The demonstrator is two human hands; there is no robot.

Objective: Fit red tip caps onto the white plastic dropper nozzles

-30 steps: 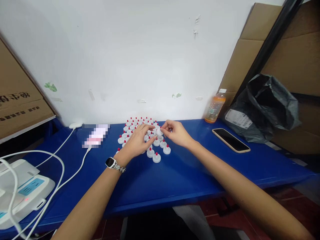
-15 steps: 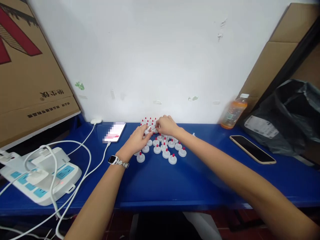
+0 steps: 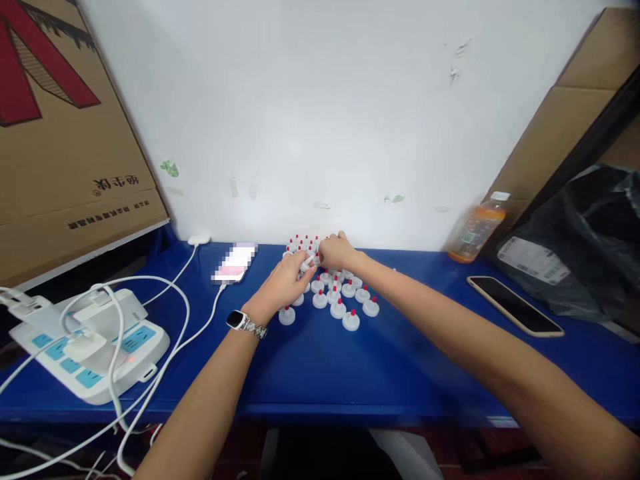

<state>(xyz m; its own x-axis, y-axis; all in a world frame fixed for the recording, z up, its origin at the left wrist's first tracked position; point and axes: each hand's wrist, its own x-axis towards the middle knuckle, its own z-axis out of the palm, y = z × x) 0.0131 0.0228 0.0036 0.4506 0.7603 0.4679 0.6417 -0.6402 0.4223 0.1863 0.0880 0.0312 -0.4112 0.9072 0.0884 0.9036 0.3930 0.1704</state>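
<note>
Many white round caps, each with a short spout and a red tip, such as the front cap (image 3: 351, 321), stand upright on the blue table (image 3: 320, 370). My left hand (image 3: 286, 280), with a watch on its wrist, is closed round a white spout cap (image 3: 308, 262) above the group. Right beside it, my right hand (image 3: 337, 252) is pinched at the back of the group, close to that cap. Its fingertips are partly hidden, and what they hold cannot be made out. Both hands cover some of the caps.
A phone on a cable (image 3: 235, 265) lies to the left, near a power strip (image 3: 95, 360) with looping white cords. On the right are another phone (image 3: 515, 305), an orange drink bottle (image 3: 477, 228) and a dark plastic bag (image 3: 575, 240). A white wall (image 3: 310, 120) rises behind.
The whole view has shifted slightly, so things appear further right. The white spout cap in my left hand is tilted differently, and my right hand stays close beside it.
</note>
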